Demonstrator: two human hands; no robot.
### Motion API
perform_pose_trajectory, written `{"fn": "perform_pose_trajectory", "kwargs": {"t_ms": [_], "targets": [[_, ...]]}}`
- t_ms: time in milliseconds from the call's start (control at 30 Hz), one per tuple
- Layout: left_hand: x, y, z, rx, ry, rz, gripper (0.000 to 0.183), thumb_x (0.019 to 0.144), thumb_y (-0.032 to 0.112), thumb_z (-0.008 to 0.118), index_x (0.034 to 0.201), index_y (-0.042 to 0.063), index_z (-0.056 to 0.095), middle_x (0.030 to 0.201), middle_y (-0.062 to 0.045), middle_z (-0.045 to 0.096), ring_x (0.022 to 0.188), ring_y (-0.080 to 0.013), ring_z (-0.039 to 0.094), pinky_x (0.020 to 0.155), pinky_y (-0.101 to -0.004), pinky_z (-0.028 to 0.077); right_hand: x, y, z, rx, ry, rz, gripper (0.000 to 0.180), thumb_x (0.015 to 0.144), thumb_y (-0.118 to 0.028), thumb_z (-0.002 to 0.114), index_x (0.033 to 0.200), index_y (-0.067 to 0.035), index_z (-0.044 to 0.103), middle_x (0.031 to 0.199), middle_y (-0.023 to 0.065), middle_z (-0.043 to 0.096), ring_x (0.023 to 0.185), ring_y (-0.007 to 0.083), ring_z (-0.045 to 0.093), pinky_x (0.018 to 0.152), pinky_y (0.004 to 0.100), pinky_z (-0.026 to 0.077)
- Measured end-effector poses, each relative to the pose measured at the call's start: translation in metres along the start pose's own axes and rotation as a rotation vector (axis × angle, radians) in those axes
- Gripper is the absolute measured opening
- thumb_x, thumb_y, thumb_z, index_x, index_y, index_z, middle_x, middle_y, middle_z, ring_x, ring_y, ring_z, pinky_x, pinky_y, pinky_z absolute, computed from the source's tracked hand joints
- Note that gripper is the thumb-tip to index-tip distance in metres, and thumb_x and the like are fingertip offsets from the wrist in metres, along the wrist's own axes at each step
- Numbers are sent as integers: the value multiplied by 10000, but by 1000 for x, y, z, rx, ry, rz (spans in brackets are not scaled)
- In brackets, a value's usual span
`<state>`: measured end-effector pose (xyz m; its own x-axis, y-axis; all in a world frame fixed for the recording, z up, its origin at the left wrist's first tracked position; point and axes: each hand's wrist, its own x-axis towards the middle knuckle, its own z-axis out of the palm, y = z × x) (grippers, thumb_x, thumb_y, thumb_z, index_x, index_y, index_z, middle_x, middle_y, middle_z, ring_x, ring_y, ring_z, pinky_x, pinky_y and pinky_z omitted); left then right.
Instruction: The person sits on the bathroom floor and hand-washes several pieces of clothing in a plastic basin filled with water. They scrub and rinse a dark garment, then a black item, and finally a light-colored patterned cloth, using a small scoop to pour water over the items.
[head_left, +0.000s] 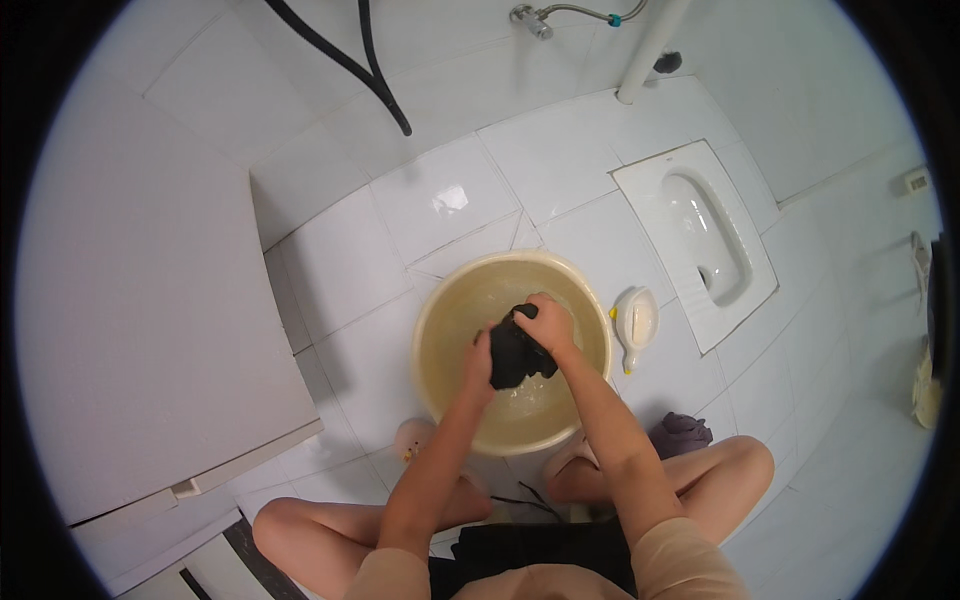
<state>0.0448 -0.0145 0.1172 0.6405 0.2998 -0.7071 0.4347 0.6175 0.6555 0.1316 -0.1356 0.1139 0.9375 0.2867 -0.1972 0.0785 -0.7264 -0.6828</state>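
Observation:
A bunched piece of black cloth (513, 361) is held between my two hands, above a large cream plastic basin (450, 405) with water in it. My left hand (478, 361) grips the cloth's left side. The cloth's upper right part is in my right hand (547, 322), thumb pressed on top. Which garment it is cannot be told while it is crumpled. The basin stands on the tiled floor between my feet.
Just right of the basin lies a white duck-shaped soap dish (637, 322) holding a soap bar. A squat toilet (709, 232) is set in the floor beyond. Crumpled purple-grey cloth (679, 433) lies by my right leg. A white cabinet (172, 300) stands left; a black hose (386, 97) hangs ahead.

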Motion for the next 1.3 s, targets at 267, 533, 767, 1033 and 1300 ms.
{"fn": "perform_pose_trajectory", "kwargs": {"t_ms": [267, 533, 767, 1033, 1300], "targets": [[56, -15, -66, 115, 115, -34, 516, 872, 426, 459, 1294, 139, 382, 1234, -79, 457, 1116, -222, 447, 889, -367, 410, -48, 30, 54, -162, -251, 0, 865, 605, -62, 667, 1339, -231, 243, 1290, 230, 305, 1018, 384, 504, 857, 402, 442], [56, -32, -58, -289, 30, -225, 542, 839, 514, 458, 1163, 80, 489, 1061, -98, 567, 948, -236, 557, 826, -390, 454, -37, 7, 33, 98, -223, -26, 367, 597, -29, 582, 940, -145, 643, 1064, 151, 539, 994, 341, 510, 834, 411, 439], [46, -15, -58, -548, -453, -125, 503, 825, 536, 452, 1003, 82, 571, 901, -66, 605, 814, -218, 586, 718, -335, 488, -86, -107, -85, 898, -580, -291, 383, 573, 66, 484, 907, -50, 631, 1234, 137, 475, 1138, 267, 455, 944, 336, 350], [-31, 33, -10, -631, -900, -39, 395, 896, 393, 370, 1056, 72, 535, 1028, -90, 585, 918, -230, 569, 821, -356, 463, -114, -118, -57, 158, 39, -438, 422, 603, -106, 668, 1018, -110, 590, 1265, 105, 418, 1000, 319, 487, 783, 374, 463], [-21, 8, 1, -212, -163, 135, 357, 903, 358, 392, 1039, 63, 541, 1029, -86, 589, 916, -218, 573, 809, -342, 469, -51, -69, -17, 49, 195, -320, 272, 635, -297, 691, 775, -97, 572, 822, 80, 528, 816, 266, 544, 610, 372, 473]]}}
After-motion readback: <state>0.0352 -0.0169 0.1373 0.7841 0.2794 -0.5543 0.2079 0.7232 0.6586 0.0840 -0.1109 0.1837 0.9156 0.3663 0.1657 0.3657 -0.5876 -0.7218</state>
